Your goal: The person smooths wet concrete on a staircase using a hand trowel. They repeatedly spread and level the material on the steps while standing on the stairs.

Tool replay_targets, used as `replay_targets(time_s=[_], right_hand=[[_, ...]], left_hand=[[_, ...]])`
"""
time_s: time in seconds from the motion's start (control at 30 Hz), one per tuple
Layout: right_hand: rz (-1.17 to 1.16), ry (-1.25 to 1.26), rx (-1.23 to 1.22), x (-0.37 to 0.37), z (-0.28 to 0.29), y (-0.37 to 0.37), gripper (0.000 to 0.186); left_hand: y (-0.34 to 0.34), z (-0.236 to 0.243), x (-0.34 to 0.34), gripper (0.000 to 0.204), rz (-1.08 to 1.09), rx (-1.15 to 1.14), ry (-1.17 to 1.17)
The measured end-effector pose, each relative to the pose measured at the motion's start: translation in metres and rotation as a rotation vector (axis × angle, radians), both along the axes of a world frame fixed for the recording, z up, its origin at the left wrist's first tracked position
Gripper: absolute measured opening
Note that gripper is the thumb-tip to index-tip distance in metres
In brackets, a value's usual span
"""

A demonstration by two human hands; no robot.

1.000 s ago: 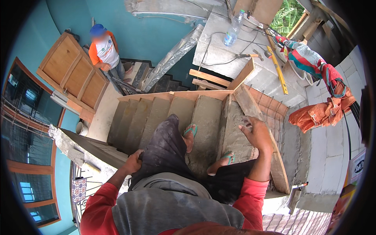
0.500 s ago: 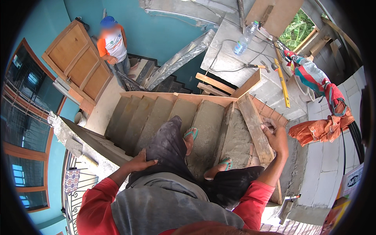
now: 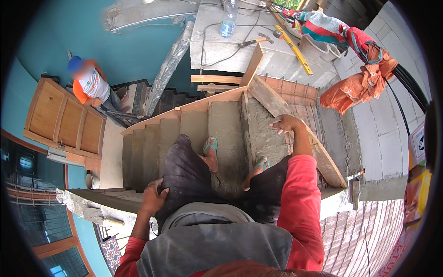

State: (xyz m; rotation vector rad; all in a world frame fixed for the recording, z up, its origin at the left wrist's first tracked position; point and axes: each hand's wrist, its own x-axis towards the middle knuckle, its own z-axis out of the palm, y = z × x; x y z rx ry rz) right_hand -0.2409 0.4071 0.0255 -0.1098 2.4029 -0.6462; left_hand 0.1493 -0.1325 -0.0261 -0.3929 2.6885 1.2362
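Left hand point(image 3: 153, 198) against dark trousers point(image 3: 184, 166), likely bracing, finger grip unclear; right hand point(image 3: 286, 123) empty, fingers half-curled, near formwork plank point(image 3: 323, 160) apparently edging concrete step point(image 3: 262, 127).

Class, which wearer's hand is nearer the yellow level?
Right: the right hand is pictured below the yellow level; the left hand is farther away, against the dark trousers.

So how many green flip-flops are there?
2: the left flip-flop is on the camera wearer's left foot, and the right flip-flop on their right foot. What the other person wears on their feet is too unclear to tell.
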Motion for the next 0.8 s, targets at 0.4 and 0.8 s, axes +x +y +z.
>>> replay_targets(time_s=[0.4,0.8], right_hand=[[-0.071,0.040,-0.039,0.002,-0.006,0.030,0.053],[-0.124,-0.014,-0.014,0.000,-0.011,0.050,0.049]], left_hand=[[0.036,0.185,-0.042,0.042,-1.262,1.180,0.219],[0.040,0.195,-0.023,0.014,-0.679,1.011,0.622]])
